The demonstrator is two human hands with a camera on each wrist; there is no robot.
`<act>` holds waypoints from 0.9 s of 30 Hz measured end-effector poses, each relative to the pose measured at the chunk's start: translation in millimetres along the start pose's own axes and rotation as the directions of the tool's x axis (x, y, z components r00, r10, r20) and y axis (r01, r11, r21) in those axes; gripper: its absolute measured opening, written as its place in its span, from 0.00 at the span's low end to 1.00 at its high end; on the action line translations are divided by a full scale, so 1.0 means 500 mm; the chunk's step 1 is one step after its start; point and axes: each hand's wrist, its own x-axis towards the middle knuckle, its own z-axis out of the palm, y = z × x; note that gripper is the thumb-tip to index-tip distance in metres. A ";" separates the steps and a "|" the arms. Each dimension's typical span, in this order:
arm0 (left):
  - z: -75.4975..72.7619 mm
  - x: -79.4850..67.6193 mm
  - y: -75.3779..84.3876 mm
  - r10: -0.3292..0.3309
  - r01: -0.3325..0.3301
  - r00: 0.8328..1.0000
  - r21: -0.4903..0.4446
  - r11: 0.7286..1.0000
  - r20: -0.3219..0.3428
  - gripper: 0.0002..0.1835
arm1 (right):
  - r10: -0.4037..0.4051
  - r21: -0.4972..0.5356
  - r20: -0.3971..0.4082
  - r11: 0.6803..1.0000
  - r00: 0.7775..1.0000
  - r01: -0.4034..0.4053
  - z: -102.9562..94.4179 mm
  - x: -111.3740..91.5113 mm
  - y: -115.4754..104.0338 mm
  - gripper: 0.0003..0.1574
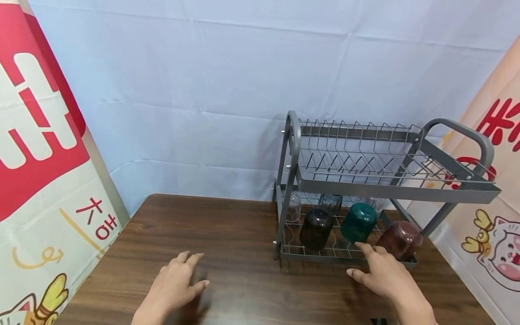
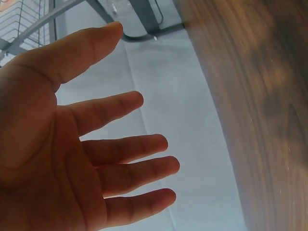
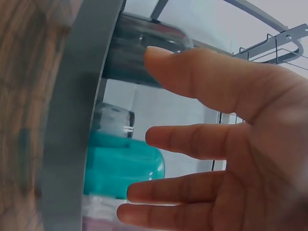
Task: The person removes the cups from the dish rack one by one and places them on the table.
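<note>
Your right grip [image 1: 383, 275] hovers before a grey dish rack [image 1: 398, 193]

With fingers extended and spread, you hold that grip loose at the rack's front, near the teal glass [image 1: 359, 222] and the reddish glass [image 1: 399, 240]; whether a fingertip touches either cannot be told. Your left grip [image 1: 172, 284], likewise relaxed with its thumb apart, hangs above the counter [image 1: 231, 234], left of the rack and nearer you. On the rack's lower tier, the black glass [image 1: 316, 229] stands toward the left, the teal one in the middle, the reddish one toward the right. Clear glasses [image 1: 294, 208] sit behind them, toward the rack's back. A pale blue cloth [image 1: 183, 90] hangs behind the rack; a red-and-white banner [image 1: 73, 149] hangs well to its left.
</note>
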 end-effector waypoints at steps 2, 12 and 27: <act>0.004 0.002 0.007 0.009 -0.009 1.000 -0.014 1.000 0.002 0.32 | -0.006 0.006 -0.004 1.000 1.000 0.006 0.001 0.001 -0.006 0.54; 0.018 0.028 0.040 0.074 -0.076 0.996 -0.050 0.996 -0.044 0.31 | -0.058 0.006 -0.083 0.998 0.995 0.059 0.008 0.024 -0.034 0.51; 0.032 0.057 0.074 0.161 -0.163 0.986 -0.040 0.986 -0.054 0.30 | -0.086 0.012 -0.068 0.996 0.994 0.087 -0.006 0.063 -0.059 0.53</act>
